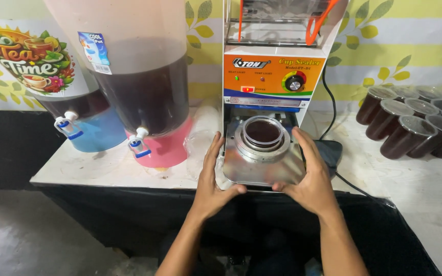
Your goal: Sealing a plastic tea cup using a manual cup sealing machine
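Note:
A clear plastic cup [262,132] filled with dark liquid sits in the round ring of a metal tray [262,171] that sticks out from a cup sealing machine [274,74]. My left hand [214,179] grips the tray's left side, thumb under the front edge. My right hand [310,176] grips its right side in the same way. The cup's top is uncovered.
Two large drink dispensers of dark liquid stand at the left, one on a blue base [95,130], one on a pink base [167,145], each with a white tap. Several sealed cups [410,128] of dark drink crowd the right. A black cable [333,110] runs behind the machine.

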